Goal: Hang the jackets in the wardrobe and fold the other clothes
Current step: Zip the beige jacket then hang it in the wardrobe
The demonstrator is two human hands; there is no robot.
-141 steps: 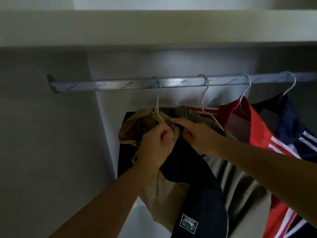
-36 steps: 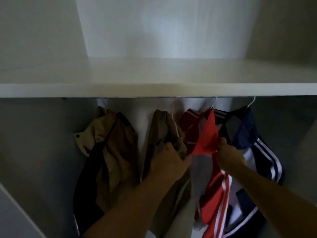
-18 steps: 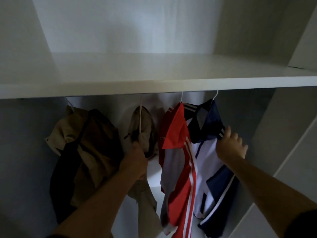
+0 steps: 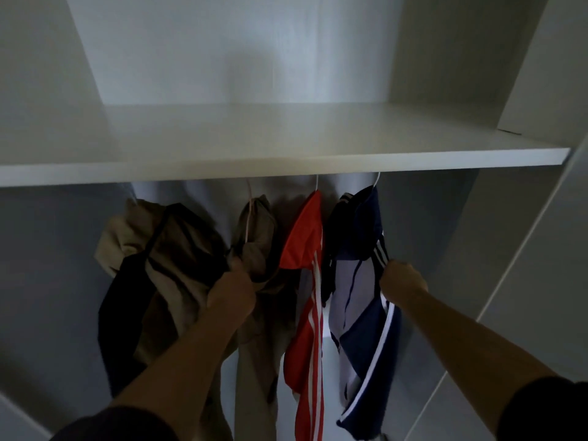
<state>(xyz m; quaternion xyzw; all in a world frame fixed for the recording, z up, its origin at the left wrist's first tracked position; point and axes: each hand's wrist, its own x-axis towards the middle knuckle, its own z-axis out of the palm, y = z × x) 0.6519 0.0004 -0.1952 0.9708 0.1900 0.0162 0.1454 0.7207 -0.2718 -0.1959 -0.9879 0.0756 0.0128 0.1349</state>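
Observation:
Several jackets hang on wire hangers under the wardrobe shelf; the rail is hidden behind the shelf's front edge. From left: a tan and black jacket (image 4: pixel 159 265), a beige jacket (image 4: pixel 256 227), a red jacket with white stripes (image 4: pixel 305 246) and a navy and white jacket (image 4: pixel 359 237). My left hand (image 4: pixel 230 296) is closed on fabric between the tan and black jacket and the beige one. My right hand (image 4: pixel 402 286) grips the striped right edge of the navy jacket.
A white shelf (image 4: pixel 286 163) spans the wardrobe above the jackets, with an upper compartment behind it. A white side panel (image 4: pixel 525 249) stands at the right. The dark left wall (image 4: pixel 47 265) is close to the tan jacket.
My left hand has shifted left onto fabric beside the tan and black jacket. My right hand has closed on the navy jacket's edge; half a second ago its fingers were spread.

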